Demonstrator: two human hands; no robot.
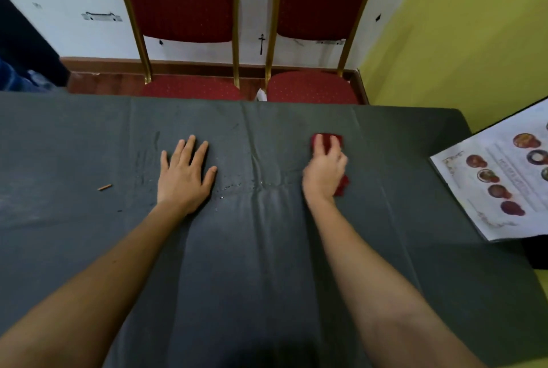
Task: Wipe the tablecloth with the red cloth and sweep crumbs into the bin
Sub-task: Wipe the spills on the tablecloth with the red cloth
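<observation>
A dark grey tablecloth (267,249) covers the table and is creased down its middle. My right hand (324,170) presses a red cloth (327,139) flat on the tablecloth, right of centre; the cloth shows beyond my fingertips and beside my wrist. My left hand (184,173) lies flat on the tablecloth with fingers spread, holding nothing. Small pale specks and droplets (234,187) dot the cloth between my hands. A short brown stick-like crumb (104,187) lies to the left. No bin is in view.
A picture menu (501,178) lies on the table's right edge. Two red chairs with gold frames (189,89) (311,89) stand against the far side. A person's dark sleeve and jeans (20,50) show at the far left.
</observation>
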